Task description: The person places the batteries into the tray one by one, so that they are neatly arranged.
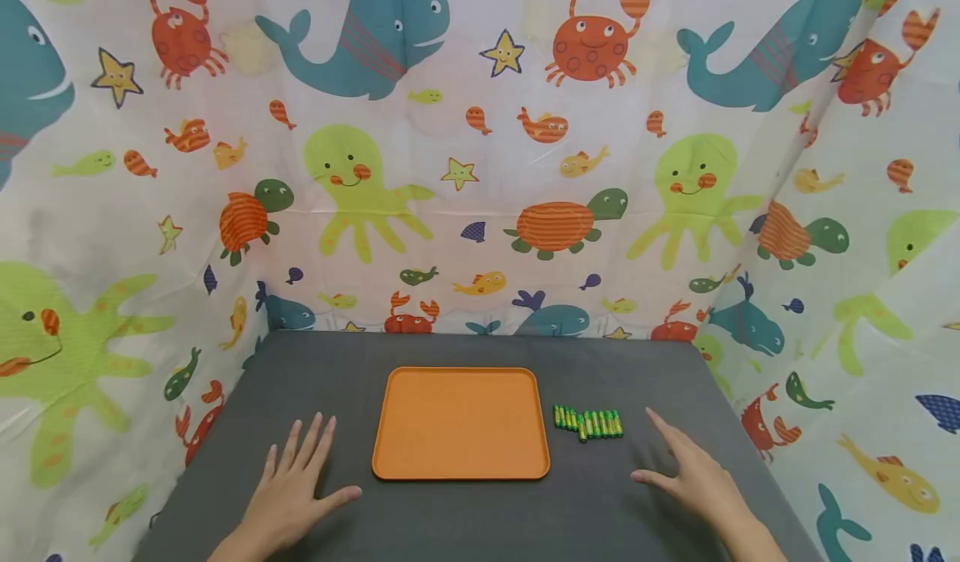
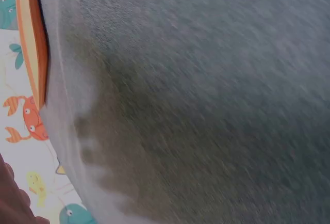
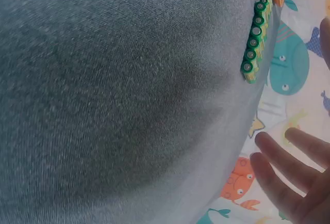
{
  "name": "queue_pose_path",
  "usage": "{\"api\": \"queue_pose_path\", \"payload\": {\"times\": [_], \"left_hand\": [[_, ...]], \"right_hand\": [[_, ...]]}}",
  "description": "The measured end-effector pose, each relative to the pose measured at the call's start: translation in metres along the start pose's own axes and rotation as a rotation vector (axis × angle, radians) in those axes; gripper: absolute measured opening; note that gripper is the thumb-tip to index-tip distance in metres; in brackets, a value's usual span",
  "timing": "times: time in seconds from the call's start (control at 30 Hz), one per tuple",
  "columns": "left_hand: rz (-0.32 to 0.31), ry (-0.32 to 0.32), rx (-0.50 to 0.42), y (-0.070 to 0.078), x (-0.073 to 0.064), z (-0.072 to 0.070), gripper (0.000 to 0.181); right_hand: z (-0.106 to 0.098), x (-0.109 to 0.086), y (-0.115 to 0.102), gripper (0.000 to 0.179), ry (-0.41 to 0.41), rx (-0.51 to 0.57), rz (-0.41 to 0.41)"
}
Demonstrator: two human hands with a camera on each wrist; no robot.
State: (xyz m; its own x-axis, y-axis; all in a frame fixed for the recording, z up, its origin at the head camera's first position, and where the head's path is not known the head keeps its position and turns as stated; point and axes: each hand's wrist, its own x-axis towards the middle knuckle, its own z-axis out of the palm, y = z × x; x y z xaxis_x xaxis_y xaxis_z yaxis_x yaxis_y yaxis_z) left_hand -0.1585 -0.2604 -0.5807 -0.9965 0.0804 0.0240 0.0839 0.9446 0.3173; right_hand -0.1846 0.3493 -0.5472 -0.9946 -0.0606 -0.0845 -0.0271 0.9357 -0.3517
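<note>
An orange rectangular tray lies flat in the middle of the grey table. Just right of it, several green batteries lie side by side in a row; the right wrist view shows the ends of these batteries. My left hand is held over the table to the left of the tray, fingers spread and holding nothing. Over the table to the right of the batteries, my right hand has its fingers extended and thumb apart, also holding nothing. Both hands cast shadows on the tabletop.
A dark grey cloth surface covers the table. Behind it and along both sides hangs a white curtain printed with sea animals, meeting the table at its back edge.
</note>
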Motion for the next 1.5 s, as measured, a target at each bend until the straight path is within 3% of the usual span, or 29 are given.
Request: {"api": "queue_pose_path", "payload": {"times": [0.3, 0.67, 1.03, 1.23, 1.5], "left_hand": [[0.011, -0.02, -0.058, 0.007, 0.018, 0.011, 0.115], [0.002, -0.065, -0.151, 0.015, 0.034, 0.023, 0.122], [0.013, -0.105, -0.215, 0.019, 0.041, 0.035, 0.123], [0.027, -0.123, -0.243, 0.02, 0.044, 0.042, 0.128], [0.041, -0.147, -0.273, 0.023, 0.047, 0.045, 0.134]], "right_hand": [[0.018, 0.016, 0.006, 0.091, 0.089, 0.175, -0.045], [0.033, 0.03, 0.012, 0.083, 0.136, 0.346, -0.04], [0.041, 0.048, 0.013, 0.083, 0.103, 0.436, -0.007], [0.047, 0.055, 0.013, 0.089, 0.048, 0.43, 0.013], [0.058, 0.067, 0.023, 0.089, 0.047, 0.423, 0.006]]}}
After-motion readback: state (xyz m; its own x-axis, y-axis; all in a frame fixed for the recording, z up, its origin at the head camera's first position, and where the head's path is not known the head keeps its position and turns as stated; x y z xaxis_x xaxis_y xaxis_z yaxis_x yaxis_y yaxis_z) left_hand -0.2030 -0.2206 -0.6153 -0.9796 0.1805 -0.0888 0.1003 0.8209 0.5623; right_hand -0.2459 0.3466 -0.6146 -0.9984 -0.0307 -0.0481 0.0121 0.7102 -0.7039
